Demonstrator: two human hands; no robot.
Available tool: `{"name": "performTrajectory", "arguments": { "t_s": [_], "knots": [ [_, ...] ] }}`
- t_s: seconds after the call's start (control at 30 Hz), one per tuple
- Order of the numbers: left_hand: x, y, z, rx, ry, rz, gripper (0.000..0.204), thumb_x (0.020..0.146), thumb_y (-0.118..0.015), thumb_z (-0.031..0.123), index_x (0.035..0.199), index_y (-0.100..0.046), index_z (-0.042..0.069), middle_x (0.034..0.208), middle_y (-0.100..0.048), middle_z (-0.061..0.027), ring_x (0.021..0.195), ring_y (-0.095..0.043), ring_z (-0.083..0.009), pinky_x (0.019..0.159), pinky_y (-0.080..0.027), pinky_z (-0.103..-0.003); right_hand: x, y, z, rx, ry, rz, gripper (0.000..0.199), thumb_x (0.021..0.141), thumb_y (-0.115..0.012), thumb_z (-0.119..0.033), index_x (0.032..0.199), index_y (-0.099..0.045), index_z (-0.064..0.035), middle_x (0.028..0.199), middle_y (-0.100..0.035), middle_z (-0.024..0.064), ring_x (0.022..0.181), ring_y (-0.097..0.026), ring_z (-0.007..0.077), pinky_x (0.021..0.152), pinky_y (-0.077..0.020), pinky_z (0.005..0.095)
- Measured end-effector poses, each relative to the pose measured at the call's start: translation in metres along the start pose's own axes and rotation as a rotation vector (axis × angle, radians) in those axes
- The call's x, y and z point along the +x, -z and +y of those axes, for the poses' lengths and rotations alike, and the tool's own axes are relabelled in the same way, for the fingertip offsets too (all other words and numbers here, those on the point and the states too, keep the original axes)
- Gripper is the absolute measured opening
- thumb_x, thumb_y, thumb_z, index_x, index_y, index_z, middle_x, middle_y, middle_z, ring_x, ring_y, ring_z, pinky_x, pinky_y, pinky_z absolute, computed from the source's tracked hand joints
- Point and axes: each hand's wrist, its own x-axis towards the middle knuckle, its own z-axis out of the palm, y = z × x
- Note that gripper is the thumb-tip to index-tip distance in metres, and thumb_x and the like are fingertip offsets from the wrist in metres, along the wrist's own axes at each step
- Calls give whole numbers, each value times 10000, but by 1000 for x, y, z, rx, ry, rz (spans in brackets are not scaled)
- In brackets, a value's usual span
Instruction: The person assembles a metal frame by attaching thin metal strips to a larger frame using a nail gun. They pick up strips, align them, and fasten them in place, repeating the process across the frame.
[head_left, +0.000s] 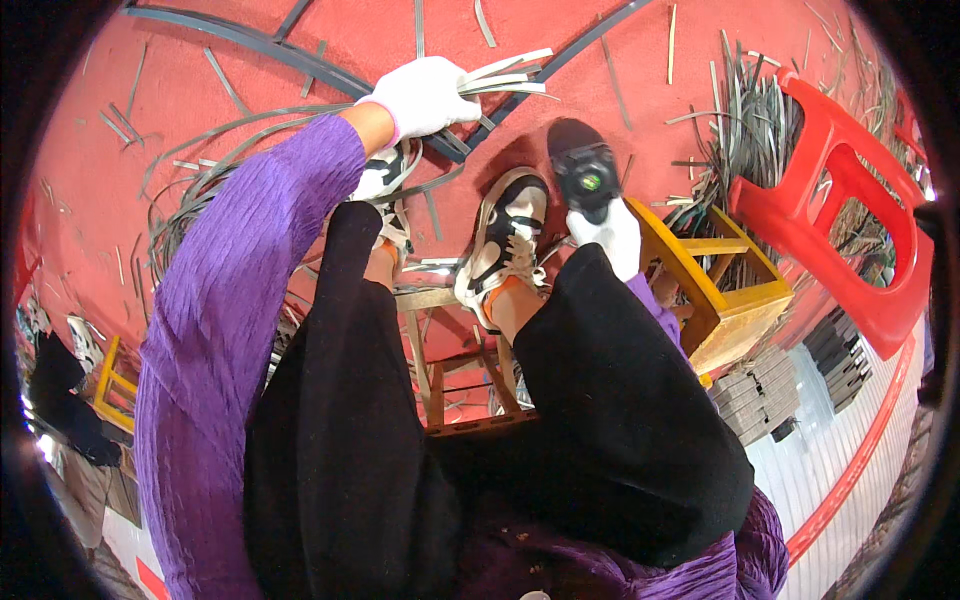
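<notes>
My left hand [425,98], in a white glove, is closed around a bundle of flat grey and white strips [510,78]. Their short ends stick out to the right, while long grey strips [190,205] trail in loops to the left. Gloved in white too, my right hand [612,236] grips the near end of a black, rounded object [580,150] with a green mark; its exact kind is unclear. Between the hands is my right sneaker [512,235]. The left sneaker [385,180] is partly hidden under my left hand.
Dark metal bars [250,48] cross the red floor [560,25], with loose strips scattered about. To the right are a yellow wooden stool [745,310], a tipped red plastic stool [850,250] and a strip pile [750,130]. Stacked grey pieces [755,395] lie nearer. A wooden frame [415,340] stands between my legs.
</notes>
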Motion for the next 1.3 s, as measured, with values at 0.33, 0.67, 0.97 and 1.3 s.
{"name": "performTrajectory", "arguments": {
  "t_s": [0.33, 0.67, 0.97, 1.3],
  "knots": [
    [1, -2, -1, 25, -16, 47, 347, 792, -643, 349, 899, -703, 24, 747, -667, -157, 723, -658, -289, 711, -494, -373, -20, -2, -31, -141, 150, -183, 539, 822, -647, -238, 1335, -519, -132, 1039, -679, 145, 905, -684, 293, 783, -523, 333],
    [3, -3, -3, 76, -38, 46, 381, 796, -641, 380, 927, -705, 29, 794, -670, -177, 754, -659, -304, 716, -492, -387, -13, -2, -28, -98, 133, -193, 462, 825, -649, -187, 1275, -577, -109, 994, -697, 136, 913, -694, 267, 788, -523, 316],
    [3, -1, -5, -47, -52, -12, 366, 844, -620, 364, 965, -692, 27, 782, -651, -159, 724, -622, -300, 719, -476, -390, -15, 17, -81, -165, 219, -223, 450, 716, -734, -167, 1146, -625, -88, 898, -692, 149, 856, -693, 298, 752, -525, 329],
    [3, 20, 2, -452, 21, 109, 415, 963, -486, 442, 991, -676, 74, 720, -590, -13, 705, -553, -141, 715, -451, -316, -12, 5, -70, -161, 76, -165, 347, 823, -669, -218, 1141, -624, -88, 884, -683, 174, 868, -679, 337, 752, -519, 362]
  ]
}}
